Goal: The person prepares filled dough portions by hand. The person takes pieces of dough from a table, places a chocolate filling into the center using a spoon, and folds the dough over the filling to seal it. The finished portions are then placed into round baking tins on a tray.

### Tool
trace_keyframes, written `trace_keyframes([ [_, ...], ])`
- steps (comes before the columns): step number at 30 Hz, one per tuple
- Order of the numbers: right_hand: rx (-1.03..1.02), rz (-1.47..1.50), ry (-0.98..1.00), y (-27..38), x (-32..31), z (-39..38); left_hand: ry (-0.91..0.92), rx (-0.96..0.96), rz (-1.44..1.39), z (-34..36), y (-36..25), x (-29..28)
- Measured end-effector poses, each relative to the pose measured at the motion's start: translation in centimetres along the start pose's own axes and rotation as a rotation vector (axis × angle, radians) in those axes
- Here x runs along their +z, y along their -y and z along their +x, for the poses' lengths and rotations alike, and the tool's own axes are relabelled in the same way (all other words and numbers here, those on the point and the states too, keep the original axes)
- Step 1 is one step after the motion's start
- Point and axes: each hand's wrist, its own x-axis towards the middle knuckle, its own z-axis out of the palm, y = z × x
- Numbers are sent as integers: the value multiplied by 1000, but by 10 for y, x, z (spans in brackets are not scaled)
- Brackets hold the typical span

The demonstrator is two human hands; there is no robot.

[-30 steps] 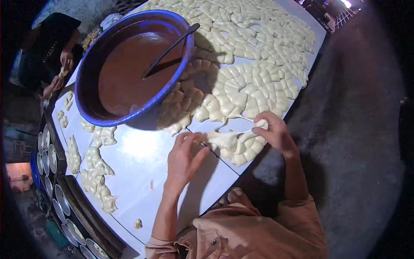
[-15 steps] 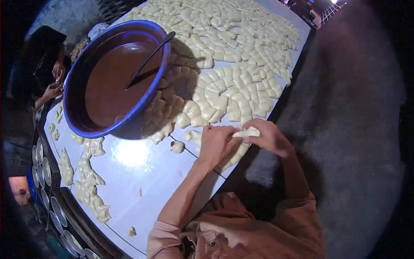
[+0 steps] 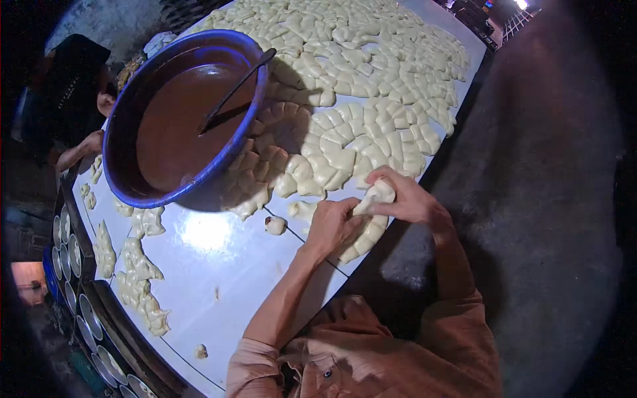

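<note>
At the table's right edge, a pale piece of soft dough (image 3: 379, 193) is stretched between my two hands. My right hand (image 3: 413, 201) is closed on its rounded upper end, thumb below and fingers over the top. Around the lower end curl the fingers of my left hand (image 3: 330, 227). Right beneath them a scored strip of dough (image 3: 365, 242) lies along the edge. To the left of my left hand sits a small dough ball (image 3: 275, 225) with a brown spot. Rows of pale dough pieces (image 3: 338, 142) spread over the far table.
A large blue basin (image 3: 249, 132) of brown paste, with a dark long-handled utensil (image 3: 232, 96) in it, stands at the left. Round tins (image 3: 91, 317) line the left side. Across the table are a co-worker's hands (image 3: 93, 142). A dough crumb (image 3: 201, 351) lies near me.
My right hand has shifted slightly up and turned, and the dough's rounded end now bulges up between its fingers. My left hand stays nearly in place. The co-worker's hands have moved apart.
</note>
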Motion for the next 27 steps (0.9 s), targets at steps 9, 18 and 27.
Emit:
trace_keyframes([
  [9,-33,62,-141,11,-16,5,-40,-89,-56,-1,1,9],
  [18,-287,356,-102,77,-42,-9,-166,34,58,-28,-31,-16],
  [27,24,257,308,75,116,28,-215,-425,-796,-125,9,-106],
])
